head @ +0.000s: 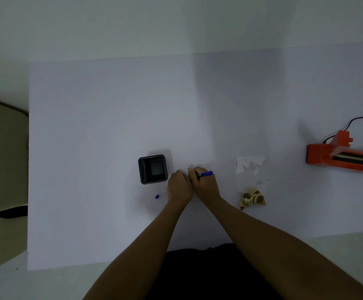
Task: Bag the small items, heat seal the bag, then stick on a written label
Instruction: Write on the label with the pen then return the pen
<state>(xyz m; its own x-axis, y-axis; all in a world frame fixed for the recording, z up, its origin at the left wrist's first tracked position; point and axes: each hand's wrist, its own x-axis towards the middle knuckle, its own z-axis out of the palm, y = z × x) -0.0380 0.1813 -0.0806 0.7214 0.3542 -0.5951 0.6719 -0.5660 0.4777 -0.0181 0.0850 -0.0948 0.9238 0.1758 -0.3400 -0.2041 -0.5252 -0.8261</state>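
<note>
My right hand [202, 182] grips a blue pen [206, 174], its tip pointing left toward my left hand [179, 185], which rests knuckles-up against it on the white table [111, 126]. What lies under the two hands is hidden. The pen's blue cap [157, 196] lies loose to the left of my left wrist. To the right sits a clear plastic bag [250, 178] with small beige items [253, 199] bunched at its near end. An orange heat sealer [342, 155] stands at the far right.
A black square tray [152, 169] sits just left of my hands. A black cable [358, 120] runs from the sealer off the right edge. A beige object [1, 152] stands beyond the table's left edge.
</note>
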